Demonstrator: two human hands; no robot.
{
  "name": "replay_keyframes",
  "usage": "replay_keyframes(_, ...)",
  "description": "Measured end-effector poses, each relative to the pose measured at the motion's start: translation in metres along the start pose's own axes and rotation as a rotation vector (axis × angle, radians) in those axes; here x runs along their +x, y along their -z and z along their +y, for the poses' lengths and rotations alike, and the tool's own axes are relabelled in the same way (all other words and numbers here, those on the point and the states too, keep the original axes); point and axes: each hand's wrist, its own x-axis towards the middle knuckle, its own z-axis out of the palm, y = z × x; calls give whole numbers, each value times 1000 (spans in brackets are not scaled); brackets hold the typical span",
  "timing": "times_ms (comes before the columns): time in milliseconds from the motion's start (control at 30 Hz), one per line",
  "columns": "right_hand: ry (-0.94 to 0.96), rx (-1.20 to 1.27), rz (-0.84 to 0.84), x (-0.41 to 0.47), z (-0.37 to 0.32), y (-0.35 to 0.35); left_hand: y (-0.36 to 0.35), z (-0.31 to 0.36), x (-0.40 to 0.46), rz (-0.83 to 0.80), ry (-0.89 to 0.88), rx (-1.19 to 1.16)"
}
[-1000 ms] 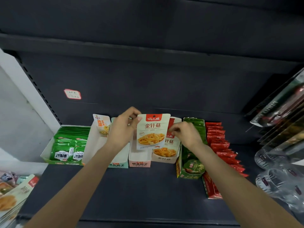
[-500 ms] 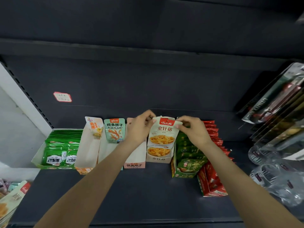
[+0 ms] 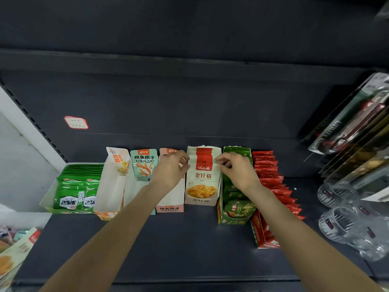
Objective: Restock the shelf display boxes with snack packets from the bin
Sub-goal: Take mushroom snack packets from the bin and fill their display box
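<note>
Mushroom packets (image 3: 202, 178) upright in box (image 3: 201, 201)

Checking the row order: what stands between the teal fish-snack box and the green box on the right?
In the head view: the pink display box, mostly behind the left hand, then the beige mushroom-packet box.

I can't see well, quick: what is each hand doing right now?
Left hand: pinches the top left edge of the mushroom packet.
Right hand: pinches its top right edge.
</note>
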Motion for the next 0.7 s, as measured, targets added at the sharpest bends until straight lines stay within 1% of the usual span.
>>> replay_keyframes(167, 75, 109, 29, -15, -23, 1, 16, 7, -35, 86, 7, 34)
replay_keyframes(333, 148, 150, -53, -41, -62, -27, 31, -16, -96, 211, 59, -46)
replay_keyframes(433, 166, 146, -142, -59, -94, -59, 44, -49, -136, 225, 140, -82)
replay_keyframes(600, 158, 97, -300, -94, -160, -132, 73, -133, -200, 246, 301, -102)
replay_keyframes(700, 115, 106, -362, -116, -205, -182, 94, -192, -240, 186, 397, -108)
